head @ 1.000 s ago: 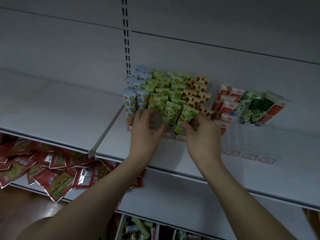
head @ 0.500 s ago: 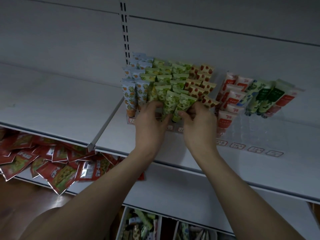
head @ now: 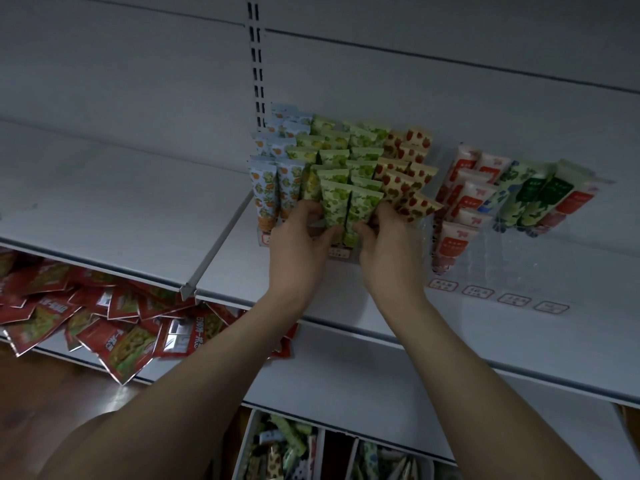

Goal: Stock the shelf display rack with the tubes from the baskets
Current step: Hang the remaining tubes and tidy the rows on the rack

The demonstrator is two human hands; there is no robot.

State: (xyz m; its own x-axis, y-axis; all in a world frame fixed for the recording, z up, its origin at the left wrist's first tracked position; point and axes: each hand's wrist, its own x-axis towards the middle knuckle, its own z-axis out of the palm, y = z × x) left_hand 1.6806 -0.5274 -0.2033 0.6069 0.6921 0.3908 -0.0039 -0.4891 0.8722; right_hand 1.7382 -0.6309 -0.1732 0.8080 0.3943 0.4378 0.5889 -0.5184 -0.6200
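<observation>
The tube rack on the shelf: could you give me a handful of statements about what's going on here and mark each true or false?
1. Both hands are at the front row of the green tubes. True: the left hand and the right hand hold their lower ends.
2. The strawberry tubes stand left of the green ones. False: they are to the right; the blue-and-orange tubes are on the left.
3. Red snack packets lie on the shelf below, to the left. True.
4. The baskets sit on the top shelf. False: they are at the bottom, below the shelf.
</observation>
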